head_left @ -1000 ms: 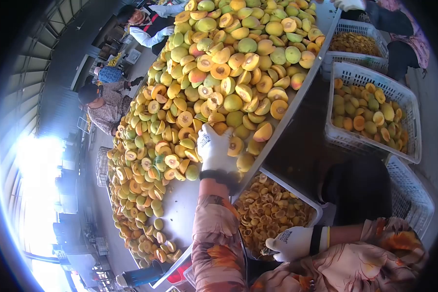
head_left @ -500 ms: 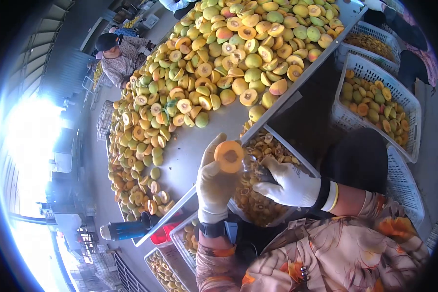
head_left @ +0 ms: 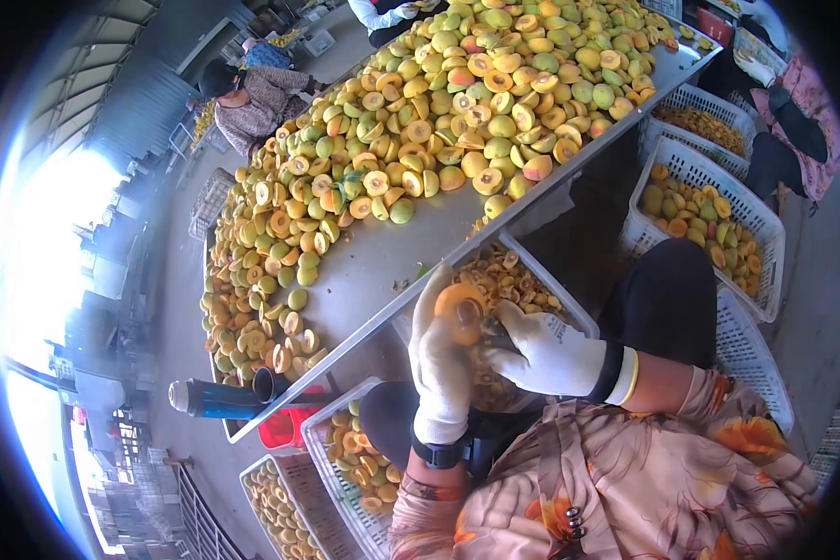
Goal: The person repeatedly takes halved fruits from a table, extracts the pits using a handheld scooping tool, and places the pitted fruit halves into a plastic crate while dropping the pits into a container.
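Observation:
My left hand [head_left: 441,369], in a white glove, is closed around a peach half [head_left: 457,310] with its cut face and dark stone hollow turned up. Close against that fruit is my right hand [head_left: 562,353], also gloved, its fingers closed on a small metal tool [head_left: 497,336]. The tool's tip is blurred and partly hidden at the peach's edge. Below both hands sits a bin [head_left: 562,297] of brownish stones and scraps. Beyond them, a heap of halved peaches [head_left: 420,131] covers much of the metal table [head_left: 369,266].
White crates of peach halves stand at right [head_left: 765,219] and lower left [head_left: 317,431]. A blue flask [head_left: 219,399] and a red container [head_left: 285,429] are by the table's near corner. Co-workers [head_left: 252,107] sit around the table; another person's pink clothing [head_left: 817,121] shows at upper right.
The view has shifted. My right hand has come closer to my left, bringing the tool against the peach half, which is now tilted. Both hands keep their hold.

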The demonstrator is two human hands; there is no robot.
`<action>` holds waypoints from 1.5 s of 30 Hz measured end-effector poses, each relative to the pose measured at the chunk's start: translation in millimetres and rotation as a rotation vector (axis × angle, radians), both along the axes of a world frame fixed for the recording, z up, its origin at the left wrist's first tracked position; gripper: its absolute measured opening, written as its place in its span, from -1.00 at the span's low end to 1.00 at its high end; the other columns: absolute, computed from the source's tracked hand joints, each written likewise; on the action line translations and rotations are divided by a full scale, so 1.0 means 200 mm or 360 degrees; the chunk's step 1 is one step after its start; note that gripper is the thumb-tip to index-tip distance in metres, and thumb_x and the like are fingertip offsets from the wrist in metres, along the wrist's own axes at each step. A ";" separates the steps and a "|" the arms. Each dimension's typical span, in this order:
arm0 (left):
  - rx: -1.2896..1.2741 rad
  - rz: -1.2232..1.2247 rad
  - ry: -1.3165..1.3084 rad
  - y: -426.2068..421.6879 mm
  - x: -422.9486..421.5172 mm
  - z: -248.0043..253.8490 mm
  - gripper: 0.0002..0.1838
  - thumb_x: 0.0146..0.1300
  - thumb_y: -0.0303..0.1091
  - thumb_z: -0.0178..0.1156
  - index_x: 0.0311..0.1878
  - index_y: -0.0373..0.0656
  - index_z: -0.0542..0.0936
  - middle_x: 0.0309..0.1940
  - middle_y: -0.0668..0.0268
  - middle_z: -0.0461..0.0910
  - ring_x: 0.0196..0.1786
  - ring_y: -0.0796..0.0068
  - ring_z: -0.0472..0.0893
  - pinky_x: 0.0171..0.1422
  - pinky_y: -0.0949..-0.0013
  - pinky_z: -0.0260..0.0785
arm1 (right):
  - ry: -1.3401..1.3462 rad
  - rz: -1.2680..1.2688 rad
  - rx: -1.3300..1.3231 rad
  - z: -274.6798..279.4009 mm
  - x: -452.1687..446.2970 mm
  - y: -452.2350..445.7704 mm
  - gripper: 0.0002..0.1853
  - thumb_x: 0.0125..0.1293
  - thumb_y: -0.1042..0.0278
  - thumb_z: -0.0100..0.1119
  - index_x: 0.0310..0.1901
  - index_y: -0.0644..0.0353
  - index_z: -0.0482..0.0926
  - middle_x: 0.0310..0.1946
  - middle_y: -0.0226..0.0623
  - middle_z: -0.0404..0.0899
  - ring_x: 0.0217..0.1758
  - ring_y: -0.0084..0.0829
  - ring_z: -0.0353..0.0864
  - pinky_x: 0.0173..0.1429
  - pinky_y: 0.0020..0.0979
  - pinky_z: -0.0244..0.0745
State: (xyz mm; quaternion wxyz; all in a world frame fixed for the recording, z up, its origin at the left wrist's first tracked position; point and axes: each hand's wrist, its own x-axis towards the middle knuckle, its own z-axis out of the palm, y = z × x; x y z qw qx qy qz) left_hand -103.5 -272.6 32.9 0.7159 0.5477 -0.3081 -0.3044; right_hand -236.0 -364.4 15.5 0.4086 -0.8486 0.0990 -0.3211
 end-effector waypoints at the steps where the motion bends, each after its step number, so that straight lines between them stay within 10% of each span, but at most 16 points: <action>1: -0.0034 0.0026 -0.0076 0.00 0.00 -0.02 -0.21 0.44 0.14 0.10 0.47 -0.37 0.36 0.25 0.12 0.51 0.23 0.33 0.54 0.41 0.30 0.36 | 0.0042 -0.0024 -0.0045 0.00 -0.01 0.01 -0.62 0.30 0.28 0.39 -0.06 0.29 0.41 -0.45 0.03 0.63 -0.38 0.13 0.68 -0.30 -0.06 0.52; 28: 0.0139 0.0307 -0.0514 0.05 -0.05 -0.06 -0.25 0.48 0.24 -0.03 0.21 -0.40 0.58 0.06 0.12 0.66 0.06 0.34 0.63 0.24 0.30 0.46 | 0.0451 0.0277 0.0035 -0.03 -0.04 -0.01 -0.58 0.35 0.25 0.28 0.12 0.30 0.43 -0.36 0.12 0.68 -0.29 0.17 0.71 -0.22 -0.02 0.57; 36: 0.0305 -0.0350 -0.0449 0.04 0.12 -0.02 -0.26 0.46 0.24 0.01 0.13 -0.39 0.65 -0.10 0.19 0.69 -0.09 0.46 0.65 0.06 0.42 0.51 | 0.0775 0.0526 0.0301 0.05 -0.08 -0.10 -0.53 0.37 0.30 0.27 0.21 0.34 0.42 -0.26 0.18 0.68 -0.15 0.19 0.71 -0.06 0.01 0.58; 41: 0.0159 -0.0117 -0.0220 0.02 0.05 -0.04 -0.25 0.47 0.29 0.11 0.25 -0.32 0.59 0.01 0.19 0.64 -0.04 0.47 0.63 0.03 0.45 0.53 | 0.0215 0.0451 0.0314 -0.16 0.00 -0.07 -0.59 0.42 0.25 0.24 0.17 0.31 0.49 -0.31 -0.06 0.68 -0.30 -0.21 0.70 -0.17 -0.24 0.55; 45: -0.0162 0.0329 -0.0340 0.01 -0.05 -0.22 -0.44 0.50 0.05 0.24 0.21 -0.32 0.59 -0.02 0.13 0.68 -0.09 0.39 0.70 -0.07 0.37 0.59 | 0.0687 0.0645 0.0996 -0.05 -0.03 -0.04 -0.59 0.44 0.26 0.21 0.21 0.32 0.51 -0.33 -0.19 0.69 -0.37 -0.39 0.68 -0.24 -0.35 0.56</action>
